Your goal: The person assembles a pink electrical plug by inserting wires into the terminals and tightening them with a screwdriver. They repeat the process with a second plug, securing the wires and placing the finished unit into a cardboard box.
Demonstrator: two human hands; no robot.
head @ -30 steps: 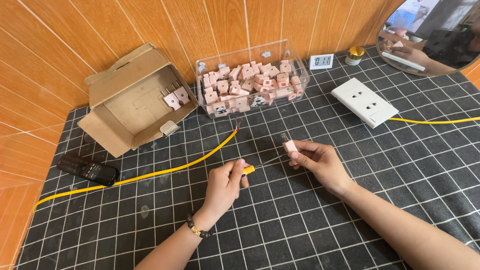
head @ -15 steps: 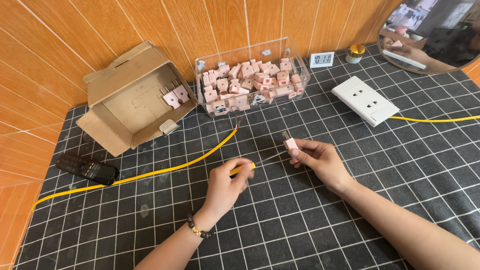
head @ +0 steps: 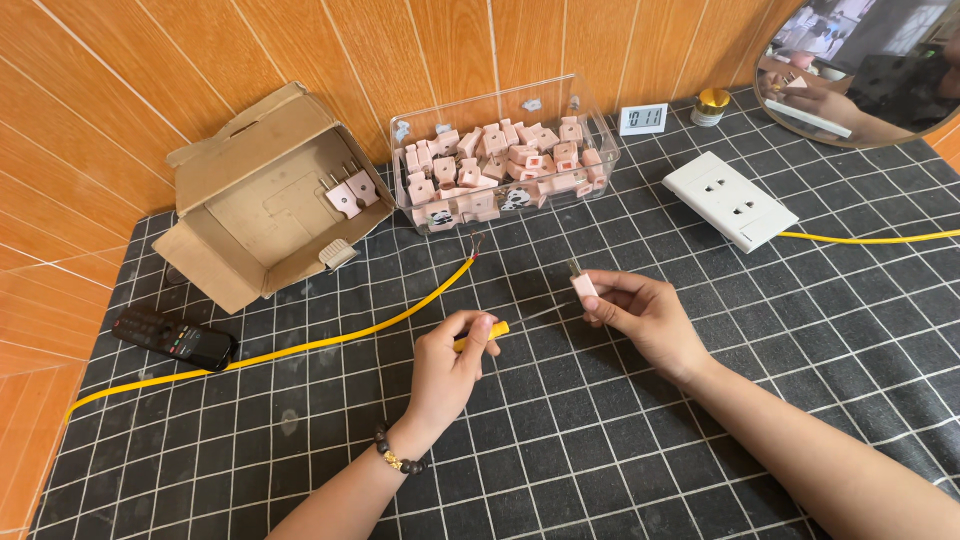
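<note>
Low in the centre of the frame, the person's left hand [head: 450, 365] is closed around a short yellow-handled tool [head: 486, 333], its yellow end poking out past the thumb toward the right. Just to the right, the right hand [head: 640, 315] pinches a small pink plug [head: 581, 283] between thumb and fingertips, its metal prongs pointing up and away. Tool and plug are near each other but apart, and both sit above the black gridded mat [head: 560, 450].

The pinch on the plug looks light. If the tool pushes against it off-centre, the plug could twist or slip out of the fingertips, and any tiny loose part would probably be hard to spot on the dark mat. A slip of the tool tip could also jab the right fingers.

Further up, a yellow cable [head: 330, 338] runs across the mat from the left edge to its bare end [head: 473, 247] near the centre; a sweeping forearm could drag it. Beyond lie a clear bin of pink plugs [head: 505, 170], an open cardboard box [head: 265, 200] at upper left, a black remote [head: 172, 337], and a white wall socket [head: 730, 199] at upper right.
</note>
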